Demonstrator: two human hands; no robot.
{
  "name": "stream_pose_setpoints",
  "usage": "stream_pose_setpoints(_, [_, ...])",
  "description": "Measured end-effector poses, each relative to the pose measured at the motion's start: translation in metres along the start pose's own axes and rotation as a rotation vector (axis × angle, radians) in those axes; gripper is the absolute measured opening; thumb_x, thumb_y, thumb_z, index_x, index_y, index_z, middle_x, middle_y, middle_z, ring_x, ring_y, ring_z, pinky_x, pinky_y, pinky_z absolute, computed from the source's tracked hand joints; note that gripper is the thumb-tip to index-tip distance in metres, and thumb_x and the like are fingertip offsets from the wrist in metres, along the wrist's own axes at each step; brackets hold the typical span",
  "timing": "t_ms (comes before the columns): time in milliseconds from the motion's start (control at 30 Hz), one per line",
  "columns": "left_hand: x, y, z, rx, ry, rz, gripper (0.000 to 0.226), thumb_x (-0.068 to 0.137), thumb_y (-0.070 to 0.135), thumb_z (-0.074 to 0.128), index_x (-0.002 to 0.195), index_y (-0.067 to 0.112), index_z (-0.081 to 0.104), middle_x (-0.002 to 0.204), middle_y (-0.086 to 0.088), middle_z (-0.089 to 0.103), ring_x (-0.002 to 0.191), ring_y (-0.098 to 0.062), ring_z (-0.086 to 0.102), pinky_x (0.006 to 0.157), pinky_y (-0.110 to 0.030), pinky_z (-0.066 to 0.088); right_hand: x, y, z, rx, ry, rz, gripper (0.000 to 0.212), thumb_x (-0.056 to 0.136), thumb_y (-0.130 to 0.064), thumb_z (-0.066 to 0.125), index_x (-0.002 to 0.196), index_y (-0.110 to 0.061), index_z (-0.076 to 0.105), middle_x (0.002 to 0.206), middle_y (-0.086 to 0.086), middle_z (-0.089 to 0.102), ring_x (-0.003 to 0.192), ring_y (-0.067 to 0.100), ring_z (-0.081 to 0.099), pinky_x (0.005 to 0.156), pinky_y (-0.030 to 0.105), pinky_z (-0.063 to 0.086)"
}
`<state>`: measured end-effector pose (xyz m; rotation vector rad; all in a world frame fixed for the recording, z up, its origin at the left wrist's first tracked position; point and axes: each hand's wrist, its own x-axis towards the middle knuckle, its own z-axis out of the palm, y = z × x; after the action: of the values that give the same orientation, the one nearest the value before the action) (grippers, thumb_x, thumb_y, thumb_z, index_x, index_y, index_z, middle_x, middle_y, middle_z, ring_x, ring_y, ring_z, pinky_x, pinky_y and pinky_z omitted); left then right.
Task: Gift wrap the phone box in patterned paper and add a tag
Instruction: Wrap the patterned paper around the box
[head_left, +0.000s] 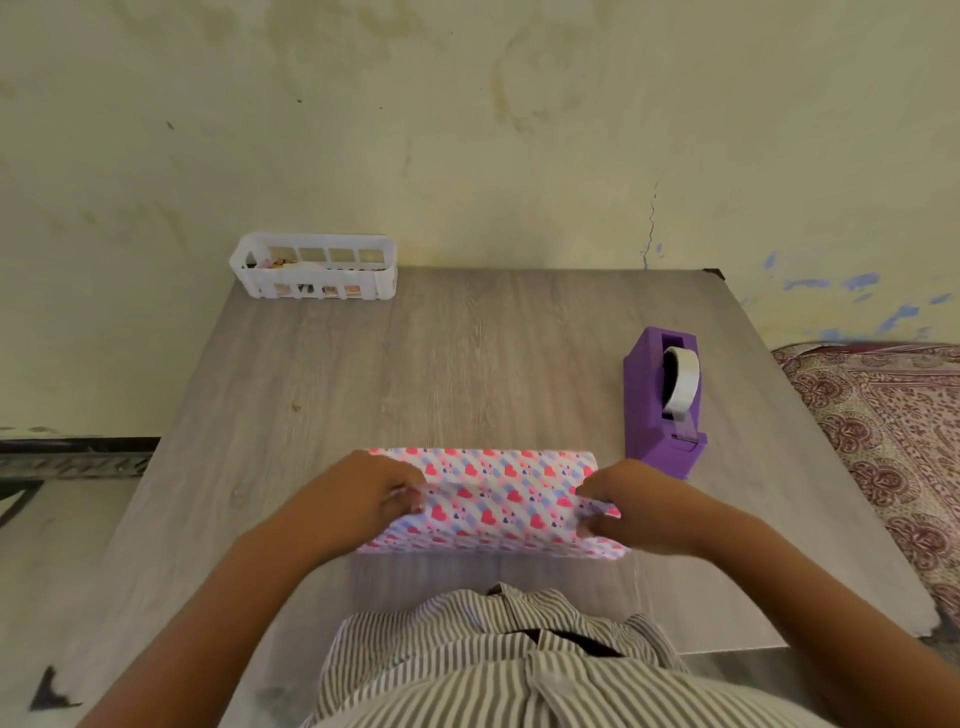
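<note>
One patterned paper (493, 499), white with pink and blue hearts, wrapped over one phone box at lower centre of the frame, near the close edge of the counter (415, 374); box itself fully hidden under the paper. One purple tape dispenser (662, 400) at centre right, just beyond the right end of the parcel, carrying one roll of clear tape (681, 384) with a strip drawn down to the cutter. One white slotted basket (313, 273) at upper left of the counter, close against the wall. No tag told apart anywhere.

Inside the basket: small pale and reddish bits seen through the slots, too small to name.

Two hands, both low over the parcel, forearms reaching in from the bottom corners of the frame. Left hand (371, 493) at the left end of the parcel, fingers curled and pinching the upper flap of paper. Right hand (631, 512) at the right end, fingers curled likewise, gripping the same flap at its edge. Flap drawn taut between the two, lying across the top of the parcel.

Striped shirt (483, 654) at bottom centre. Patterned red cloth (893, 441) at right edge, beside the counter.
</note>
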<state>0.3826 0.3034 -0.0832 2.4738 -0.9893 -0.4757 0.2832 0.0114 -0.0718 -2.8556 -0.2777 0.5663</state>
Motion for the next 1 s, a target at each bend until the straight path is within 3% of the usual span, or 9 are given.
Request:
stream_pose_setpoints(100, [0.009,-0.008,-0.013,0.043,0.057,-0.057,0.016,0.092,0.026,0.058,0.075,0.025,0.056,0.063,0.015,0.050,0.064,-0.008,0.051,0.060,-0.022,0.031,0.015,0.006,-0.009,0.031,0.022,0.053,0.028,0.091,-0.031,0.057,0.098,-0.005,0.065,0.099,0.007,0.066,0.086,0.020,0.057,0.081,0.034,0.045])
stream_pose_setpoints(433, [0.044,-0.036,0.015,0.102,0.223,-0.306,0.021,0.094,0.033,0.052,0.101,0.020,0.067,0.103,0.002,0.068,0.083,-0.011,0.058,0.076,-0.021,0.040,0.063,0.027,0.005,0.149,0.057,0.228,0.031,0.095,-0.028,0.053,0.115,-0.008,0.065,0.110,0.008,0.067,0.094,0.022,0.062,0.088,0.032,0.051])
stream_pose_setpoints(533, [0.042,-0.029,0.021,0.194,0.422,-0.227,0.017,0.087,0.015,0.064,0.103,0.016,0.070,0.108,-0.003,0.067,0.094,-0.020,0.063,0.085,-0.031,0.048,0.064,0.029,0.009,0.173,0.061,0.240,0.032,0.095,-0.030,0.053,0.115,-0.009,0.065,0.111,0.007,0.066,0.095,0.021,0.061,0.088,0.031,0.050])
stream_pose_setpoints(600, [0.041,-0.012,0.030,0.254,0.465,0.018,0.024,0.072,0.002,0.076,0.094,0.012,0.074,0.100,-0.008,0.071,0.091,-0.025,0.067,0.086,-0.035,0.051,0.063,0.030,0.011,0.182,0.057,0.238,0.032,0.096,-0.030,0.051,0.115,-0.008,0.064,0.111,0.008,0.066,0.095,0.021,0.060,0.087,0.030,0.049])
stream_pose_setpoints(700, [0.038,0.012,0.060,0.336,0.257,0.399,0.025,0.083,0.022,0.058,0.103,0.018,0.072,0.118,-0.007,0.066,0.111,-0.024,0.061,0.097,-0.041,0.044,0.064,0.029,0.015,0.175,0.040,0.248,0.034,0.097,-0.031,0.049,0.114,-0.005,0.064,0.110,0.009,0.066,0.096,0.023,0.060,0.088,0.031,0.048])
stream_pose_setpoints(767, [0.042,0.022,0.076,0.291,0.033,0.334,0.059,0.086,0.049,0.028,0.133,0.022,0.053,0.147,-0.002,0.038,0.136,-0.016,0.035,0.112,-0.042,0.024,0.065,0.028,0.015,0.172,0.051,0.246,0.034,0.097,-0.031,0.048,0.110,-0.004,0.064,0.107,0.010,0.066,0.094,0.023,0.060,0.086,0.032,0.048])
stream_pose_setpoints(867, [0.050,0.025,0.097,0.325,-0.057,0.172,0.085,0.080,0.071,-0.009,0.150,0.027,0.008,0.156,0.007,-0.006,0.145,-0.013,-0.005,0.114,-0.039,-0.011,0.064,0.028,0.017,0.206,0.102,0.234,0.029,0.096,-0.029,0.050,0.111,-0.008,0.064,0.109,0.006,0.065,0.093,0.018,0.056,0.082,0.027,0.044])
stream_pose_setpoints(933, [0.054,0.023,0.105,0.359,-0.025,0.126,0.083,0.080,0.067,-0.014,0.151,0.027,0.006,0.155,0.007,-0.007,0.145,-0.015,-0.002,0.115,-0.044,-0.006,0.062,0.030,0.021,0.290,0.172,0.263,0.021,0.094,-0.026,0.055,0.109,-0.014,0.064,0.110,0.001,0.063,0.095,0.014,0.056,0.084,0.025,0.045])
stream_pose_setpoints(1000, [0.053,0.022,0.107,0.395,-0.013,0.081,0.073,0.092,0.062,-0.003,0.148,0.025,0.024,0.155,0.002,0.018,0.142,-0.020,0.024,0.115,-0.052,0.014,0.059,0.032,0.027,0.410,0.300,0.331,0.012,0.090,-0.023,0.062,0.101,-0.019,0.063,0.104,-0.003,0.062,0.095,0.013,0.059,0.084,0.023,0.047])
